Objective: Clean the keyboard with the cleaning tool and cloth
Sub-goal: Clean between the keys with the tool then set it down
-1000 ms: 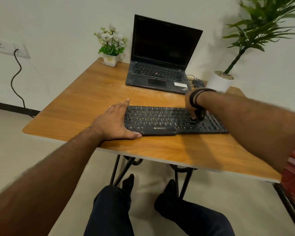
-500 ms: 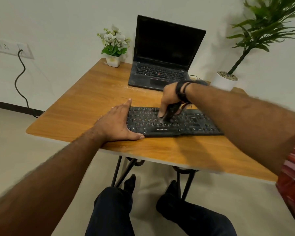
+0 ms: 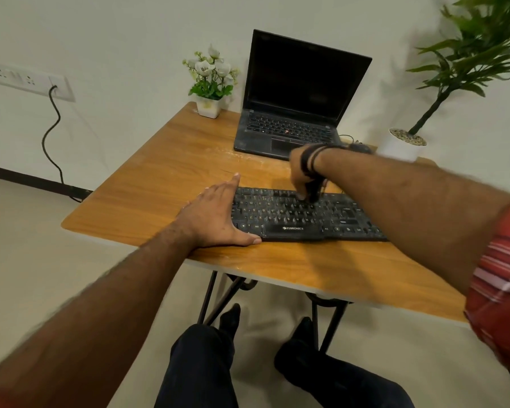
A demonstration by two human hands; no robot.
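A black keyboard (image 3: 292,216) lies flat near the front of the wooden table (image 3: 165,184). My left hand (image 3: 215,216) rests flat against the keyboard's left end, fingers straight and thumb along its front edge. My right hand (image 3: 302,175) hovers over the keyboard's upper middle rows and grips a small black cleaning tool (image 3: 314,189), whose tip touches the keys. Motion blurs the right hand. No cloth is visible.
An open black laptop (image 3: 292,113) stands behind the keyboard. A small white pot of flowers (image 3: 208,107) sits at the back left corner. A potted green plant (image 3: 404,145) stands at the back right, with a dark mouse (image 3: 359,148) beside it. My legs show under the table.
My right hand swept the tool from the keyboard's right part leftward to the middle, then up to the upper rows. The left hand stayed against the keyboard's left end.
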